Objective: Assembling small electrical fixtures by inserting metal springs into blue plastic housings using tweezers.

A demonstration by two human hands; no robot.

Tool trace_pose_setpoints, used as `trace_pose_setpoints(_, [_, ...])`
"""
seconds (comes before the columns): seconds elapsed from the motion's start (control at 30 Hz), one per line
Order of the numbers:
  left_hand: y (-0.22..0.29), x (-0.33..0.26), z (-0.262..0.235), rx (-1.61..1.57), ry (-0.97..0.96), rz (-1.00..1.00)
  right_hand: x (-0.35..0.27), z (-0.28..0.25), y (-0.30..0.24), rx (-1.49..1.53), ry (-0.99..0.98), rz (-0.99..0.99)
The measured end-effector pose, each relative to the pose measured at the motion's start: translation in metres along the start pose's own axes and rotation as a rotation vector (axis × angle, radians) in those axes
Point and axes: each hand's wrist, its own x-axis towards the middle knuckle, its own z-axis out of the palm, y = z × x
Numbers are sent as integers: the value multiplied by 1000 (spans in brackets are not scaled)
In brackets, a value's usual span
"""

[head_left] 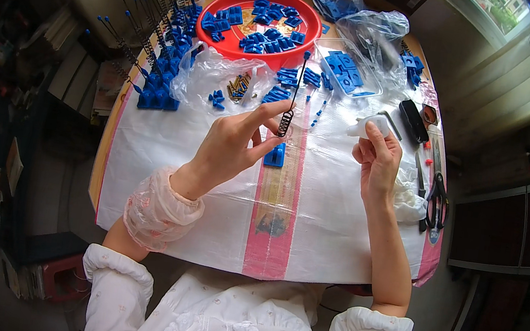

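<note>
I see a wooden bench (99,164) covered by a white plastic sheet (166,152) with a pink stripe down its middle. At the far edge sits a red tray (224,45) of blue plastic parts, with clear bags (363,31) of the same beside it. Along the left edge stand assembled blue blocks (158,88) with thin rods. One blue piece (274,155) lies on the stripe. Along the right edge lie scissors (436,198), a black case (413,120) and a crumpled cloth (408,198).
</note>
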Motion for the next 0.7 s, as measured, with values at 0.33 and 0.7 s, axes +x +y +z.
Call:
trace_pose_setpoints(0.33, [-1,0,1,-4,-1,1,0,0,-2,-24,-7,-10])
trace_pose_setpoints(0.7, [-1,1,1,-5,-7,5,2,-4,0,11,34,3])
